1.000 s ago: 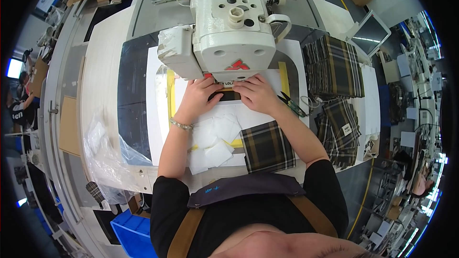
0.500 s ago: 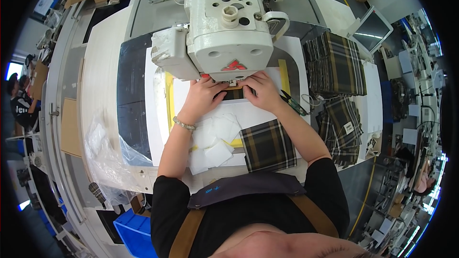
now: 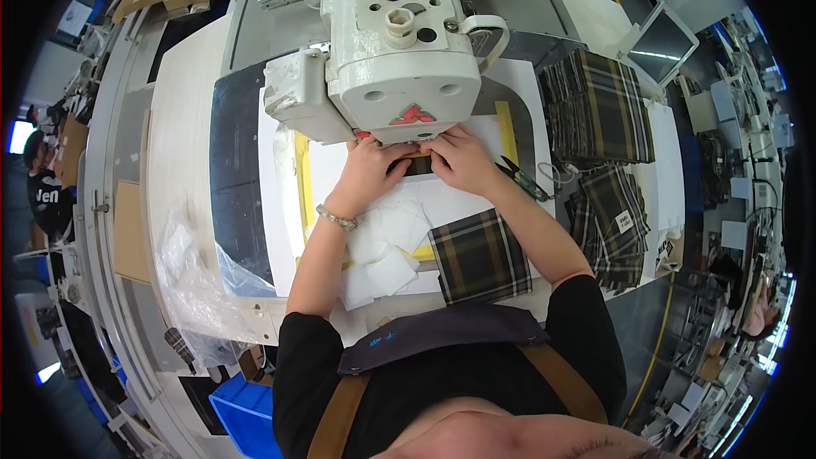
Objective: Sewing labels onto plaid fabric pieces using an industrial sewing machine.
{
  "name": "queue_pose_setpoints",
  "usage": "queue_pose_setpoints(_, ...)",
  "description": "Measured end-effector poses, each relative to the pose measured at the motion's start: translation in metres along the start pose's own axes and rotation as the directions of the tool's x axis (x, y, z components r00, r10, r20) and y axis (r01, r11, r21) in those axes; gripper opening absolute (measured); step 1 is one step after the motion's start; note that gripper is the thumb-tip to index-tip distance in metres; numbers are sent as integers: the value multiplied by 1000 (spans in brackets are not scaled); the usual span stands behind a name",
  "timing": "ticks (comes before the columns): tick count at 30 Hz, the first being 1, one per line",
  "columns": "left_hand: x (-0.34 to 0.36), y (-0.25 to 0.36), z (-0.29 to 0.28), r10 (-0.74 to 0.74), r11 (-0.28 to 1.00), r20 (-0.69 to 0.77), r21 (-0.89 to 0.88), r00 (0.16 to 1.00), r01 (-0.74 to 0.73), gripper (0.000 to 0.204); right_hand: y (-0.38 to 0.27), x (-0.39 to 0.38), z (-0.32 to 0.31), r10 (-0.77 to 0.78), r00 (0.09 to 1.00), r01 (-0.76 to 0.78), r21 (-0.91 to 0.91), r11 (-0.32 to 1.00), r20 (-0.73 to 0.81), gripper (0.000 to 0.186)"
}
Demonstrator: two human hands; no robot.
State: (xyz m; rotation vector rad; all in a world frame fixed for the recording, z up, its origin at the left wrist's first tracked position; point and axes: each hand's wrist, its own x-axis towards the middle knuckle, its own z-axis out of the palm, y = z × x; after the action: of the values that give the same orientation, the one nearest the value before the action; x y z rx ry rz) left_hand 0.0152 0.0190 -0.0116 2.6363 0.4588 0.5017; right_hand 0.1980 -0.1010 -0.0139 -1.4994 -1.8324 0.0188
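Note:
Under the white head of an industrial sewing machine point(image 3: 403, 89), both my hands meet at a small dark plaid fabric piece point(image 3: 419, 167) with a tan strip along its far edge. My left hand point(image 3: 371, 172) has its fingers bent and pressed onto the left side of that piece. From the other side, my right hand point(image 3: 463, 161) presses its curled fingers on the right end. The machine head partly hides the fingertips and the needle area. Nearer to me lie a flat plaid fabric square point(image 3: 481, 257) and several loose white sheets point(image 3: 384, 242). Green-handled snips point(image 3: 525, 180) lie beside my right forearm.
A tall stack of plaid pieces point(image 3: 599, 106) stands at the right, with a labelled plaid pile point(image 3: 619, 219) nearer. Clear plastic bags point(image 3: 191, 285) hang over the left table edge. A blue crate point(image 3: 242, 416) sits below left. Yellow tape point(image 3: 303, 191) edges the work area.
My fingers have drawn slightly closer together at the fabric piece, and less of the tan strip shows. The whole view has shifted a little. Both hands keep hold of the piece.

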Motion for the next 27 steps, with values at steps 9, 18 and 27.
queue_pose_setpoints(9,-8,1,-3,107,985,-99,146,989,-92,21,-8,-8,8,-100,987,138,-351,926,124,23)
queue_pose_setpoints(18,-4,-4,-2,115,983,-115,154,987,-97,19,-13,-7,15,-118,989,144,-449,882,84,21)
queue_pose_setpoints(27,-2,-5,-3,116,985,19,127,993,-117,23,-15,-9,15,-112,993,118,-419,900,37,17)
